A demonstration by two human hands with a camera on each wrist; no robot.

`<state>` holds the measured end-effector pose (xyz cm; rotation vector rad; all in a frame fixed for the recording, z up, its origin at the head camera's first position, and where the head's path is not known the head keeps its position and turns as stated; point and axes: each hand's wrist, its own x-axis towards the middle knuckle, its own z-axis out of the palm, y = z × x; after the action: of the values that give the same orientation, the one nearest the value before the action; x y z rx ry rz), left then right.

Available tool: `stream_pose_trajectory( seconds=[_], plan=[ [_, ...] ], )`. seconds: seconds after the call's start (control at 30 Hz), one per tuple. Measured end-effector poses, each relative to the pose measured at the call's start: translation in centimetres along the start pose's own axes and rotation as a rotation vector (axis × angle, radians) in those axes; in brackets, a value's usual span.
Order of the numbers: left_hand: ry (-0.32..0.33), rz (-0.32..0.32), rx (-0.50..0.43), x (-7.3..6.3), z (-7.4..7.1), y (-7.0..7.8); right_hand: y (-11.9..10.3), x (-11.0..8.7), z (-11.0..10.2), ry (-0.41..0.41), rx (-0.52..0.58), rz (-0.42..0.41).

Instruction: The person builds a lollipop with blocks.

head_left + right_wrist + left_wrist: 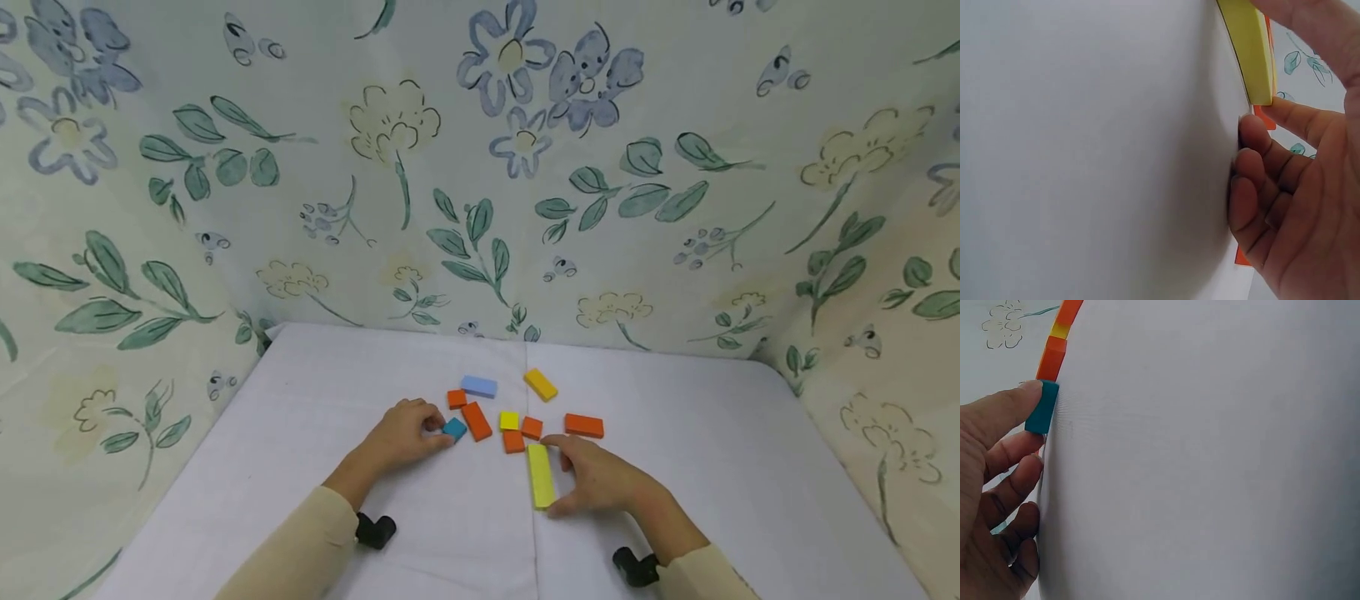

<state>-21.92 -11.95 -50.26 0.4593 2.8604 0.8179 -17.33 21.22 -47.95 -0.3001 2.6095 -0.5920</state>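
Observation:
My left hand point(408, 432) pinches a small teal block point(454, 429) between thumb and index finger. In the left wrist view the teal block point(1041, 407) has the thumb at its upper end and the index fingertip at its lower end. With thumb and index finger at opposite ends, my right hand point(600, 477) grips a long yellow-green block point(540, 477). The right wrist view shows one face of the yellow-green block point(1249, 53), the other fingers curled against the cloth. An orange rectangular block point(476, 421) lies just right of the teal one.
Between the hands sit a yellow square block point(509, 420) and orange square blocks point(513, 442). Farther back are a light blue block point(479, 386) and an amber block point(541, 384). Another orange block point(583, 426) lies beyond the right hand. Floral fabric point(480, 250) surrounds the white-covered table point(337, 358).

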Motion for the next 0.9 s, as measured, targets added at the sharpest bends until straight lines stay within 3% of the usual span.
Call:
stream_pose_trajectory(
  seconds=[0.13, 0.33, 0.5, 0.63, 0.8, 0.9],
  plan=[
    [-0.028, -0.011, -0.047, 0.1, -0.7, 0.0, 0.0, 0.2, 0.1, 0.027, -0.035, -0.043],
    [-0.081, 0.043, -0.061, 0.6, -1.1, 0.0, 0.1, 0.6, 0.2, 0.04, -0.02, -0.034],
    [-0.108, 0.002, -0.095, 0.5, -0.9, 0.2, 0.3, 0.7, 0.6, 0.031, 0.025, -0.013],
    [-0.129, -0.015, -0.168, -0.1, -0.2, 0.8, 0.4, 0.6, 0.9, 0.033, 0.029, -0.006],
    [-0.173, 0.077, -0.215, -0.7, 1.5, 2.2, 0.6, 0.3, 0.9, 0.03, 0.034, -0.01],
    [-0.164, 0.12, -0.211, -0.7, 2.5, 3.0, 0.6, 0.1, 1.0, 0.026, 0.043, -0.008]
  ],
)
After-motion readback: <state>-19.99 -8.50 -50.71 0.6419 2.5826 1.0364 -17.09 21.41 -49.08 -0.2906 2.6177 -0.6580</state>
